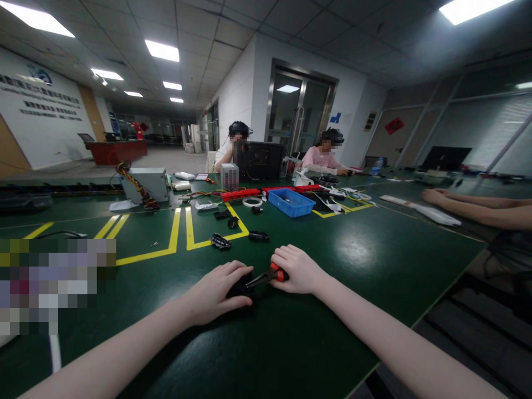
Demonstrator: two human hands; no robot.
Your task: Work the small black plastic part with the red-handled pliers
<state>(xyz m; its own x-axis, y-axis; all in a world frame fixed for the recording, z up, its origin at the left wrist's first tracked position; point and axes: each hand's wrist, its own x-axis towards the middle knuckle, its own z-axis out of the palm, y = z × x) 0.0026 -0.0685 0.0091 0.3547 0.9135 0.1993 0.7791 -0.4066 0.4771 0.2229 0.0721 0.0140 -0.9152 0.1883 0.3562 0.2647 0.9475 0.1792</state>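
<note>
My right hand (294,268) is wrapped around the red-and-black handles of a pair of pliers (261,278). The long narrow jaws point left and touch a small black part (241,286). Thumb and fingers of my left hand (220,289) close around that black part just above the green table; its exact kind is hard to make out. Farther out, a black cylindrical piece (259,236) and a ribbed black piece (220,241) lie loose on the table.
Beyond my hands are a blue tray (291,205), red power strips (245,194), a power supply unit (145,185) with cables and a black computer case (261,160). Two people sit across the table. Another person's forearms (477,208) rest at the right, near a white strip (432,212).
</note>
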